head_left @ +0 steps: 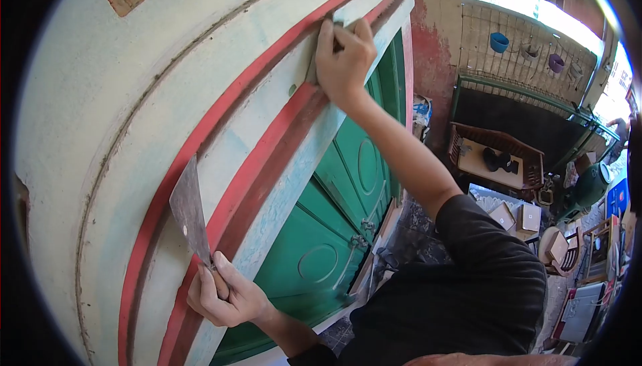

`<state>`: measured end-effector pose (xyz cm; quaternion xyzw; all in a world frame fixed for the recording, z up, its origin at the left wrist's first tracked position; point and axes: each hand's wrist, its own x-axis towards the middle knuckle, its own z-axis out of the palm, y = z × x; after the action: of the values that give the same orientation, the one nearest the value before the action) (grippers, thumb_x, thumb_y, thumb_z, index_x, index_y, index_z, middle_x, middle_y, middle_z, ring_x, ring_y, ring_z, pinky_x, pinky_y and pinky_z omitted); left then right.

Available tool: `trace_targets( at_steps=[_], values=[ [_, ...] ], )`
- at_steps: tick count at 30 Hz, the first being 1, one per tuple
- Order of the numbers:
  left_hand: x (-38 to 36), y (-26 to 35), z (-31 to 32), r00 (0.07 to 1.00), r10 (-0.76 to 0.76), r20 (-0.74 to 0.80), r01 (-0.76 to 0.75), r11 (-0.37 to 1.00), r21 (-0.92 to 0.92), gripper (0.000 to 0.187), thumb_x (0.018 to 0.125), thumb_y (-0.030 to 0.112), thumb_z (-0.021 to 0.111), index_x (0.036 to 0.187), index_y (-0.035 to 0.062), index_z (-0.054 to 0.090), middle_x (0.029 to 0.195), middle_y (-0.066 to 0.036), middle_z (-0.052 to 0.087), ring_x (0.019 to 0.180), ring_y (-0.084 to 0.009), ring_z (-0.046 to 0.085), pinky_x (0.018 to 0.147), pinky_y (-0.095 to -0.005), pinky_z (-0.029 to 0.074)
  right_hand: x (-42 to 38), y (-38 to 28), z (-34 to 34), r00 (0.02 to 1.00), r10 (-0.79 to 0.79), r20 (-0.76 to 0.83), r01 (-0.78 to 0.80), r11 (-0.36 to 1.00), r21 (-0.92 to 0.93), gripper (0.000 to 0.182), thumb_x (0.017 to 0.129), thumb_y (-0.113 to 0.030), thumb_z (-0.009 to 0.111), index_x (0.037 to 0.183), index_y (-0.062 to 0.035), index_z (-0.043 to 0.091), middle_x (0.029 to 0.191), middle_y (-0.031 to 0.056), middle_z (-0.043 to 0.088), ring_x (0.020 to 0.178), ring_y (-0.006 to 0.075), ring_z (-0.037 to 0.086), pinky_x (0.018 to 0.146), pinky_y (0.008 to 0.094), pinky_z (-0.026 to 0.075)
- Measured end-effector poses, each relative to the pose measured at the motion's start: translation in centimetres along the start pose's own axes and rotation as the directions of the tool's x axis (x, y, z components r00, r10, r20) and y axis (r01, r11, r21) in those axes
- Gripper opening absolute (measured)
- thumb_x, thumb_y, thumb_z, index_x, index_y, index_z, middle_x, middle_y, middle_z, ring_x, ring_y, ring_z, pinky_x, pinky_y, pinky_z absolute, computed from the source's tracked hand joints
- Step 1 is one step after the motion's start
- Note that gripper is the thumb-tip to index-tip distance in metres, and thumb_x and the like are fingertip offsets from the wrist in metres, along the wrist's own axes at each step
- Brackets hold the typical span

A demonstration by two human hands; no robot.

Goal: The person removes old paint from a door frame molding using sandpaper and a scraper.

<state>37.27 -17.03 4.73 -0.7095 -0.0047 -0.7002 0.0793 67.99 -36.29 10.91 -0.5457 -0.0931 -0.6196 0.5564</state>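
A putty knife (190, 207) with a broad grey blade and a wooden handle is in my left hand (231, 292), its fingers closed round the handle. The blade points up across the red and white stripes of the door moulding (251, 142). Higher along the same moulding, my right hand (346, 65) is closed against the white band between the red stripes. A thin greyish edge (311, 70) shows beside its fingers; most of what it grips is hidden. Below the moulding is a green panelled door (321, 232).
A pale wall (73, 118) with a dark groove surrounds the moulding. To the right stand a wooden bench (498, 165), a green barrel (592, 185) and a wooden chair (558, 249). A blue pot (499, 42) and a purple pot (556, 63) hang on the far mesh.
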Motion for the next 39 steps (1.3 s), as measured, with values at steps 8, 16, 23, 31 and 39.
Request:
trace_targets(
  at_steps=[8,16,23,31,39],
  values=[
    [-0.3,0.2,0.3,0.997,-0.068,-0.034,0.067,0.997,-0.028,0.025,0.087,0.009,0.085,0.101,0.0013,0.066,0.087,-0.011,0.069,0.077,-0.0265,0.063,0.066,-0.0385,0.049,0.0,1.4,0.3,0.994,-0.074,-0.079,0.064,0.99,-0.124,0.028,0.09,-0.013,0.069,0.068,0.0047,0.07,0.073,0.0176,0.055,0.063,0.0305,0.053,0.062,0.0436,0.043],
    [-0.2,-0.1,0.0,0.999,-0.029,-0.028,0.029,1.0,0.002,0.025,0.086,0.011,0.086,0.101,0.0017,0.068,0.086,-0.011,0.069,0.076,-0.025,0.063,0.065,-0.0375,0.049,2.9,4.7,1.8,0.978,-0.073,-0.194,0.037,0.982,-0.185,0.029,0.089,-0.013,0.067,0.067,0.0054,0.069,0.069,0.0188,0.054,0.067,0.0326,0.055,0.063,0.0473,0.042],
    [-0.5,0.0,0.4,0.996,-0.064,-0.062,0.064,0.998,-0.01,0.026,0.086,0.013,0.086,0.101,0.002,0.068,0.085,-0.01,0.068,0.075,-0.0247,0.063,0.066,-0.0373,0.048,3.5,5.9,1.7,0.997,-0.055,-0.05,0.046,0.987,-0.157,0.032,0.091,-0.014,0.067,0.065,0.0048,0.068,0.076,0.0213,0.056,0.073,0.0353,0.056,0.071,0.0487,0.045],
    [-0.4,0.0,0.5,0.998,-0.036,-0.055,0.036,0.999,-0.002,0.026,0.086,0.012,0.086,0.101,0.0027,0.068,0.086,-0.009,0.069,0.075,-0.0244,0.063,0.065,-0.0366,0.047,0.3,2.5,-0.1,0.999,-0.045,-0.012,0.044,0.991,-0.123,0.031,0.09,-0.011,0.066,0.063,0.0045,0.066,0.073,0.0212,0.056,0.073,0.0353,0.056,0.068,0.0487,0.044],
    [-0.1,0.1,0.4,0.999,-0.02,-0.05,0.02,1.0,-0.001,0.026,0.087,0.012,0.086,0.102,0.0022,0.068,0.086,-0.01,0.069,0.075,-0.024,0.063,0.065,-0.0364,0.047,0.4,2.6,-0.1,0.998,-0.02,-0.056,0.012,0.988,-0.155,0.032,0.091,-0.014,0.065,0.064,0.0037,0.066,0.076,0.0213,0.056,0.071,0.0357,0.055,0.068,0.0489,0.044]
  ],
)
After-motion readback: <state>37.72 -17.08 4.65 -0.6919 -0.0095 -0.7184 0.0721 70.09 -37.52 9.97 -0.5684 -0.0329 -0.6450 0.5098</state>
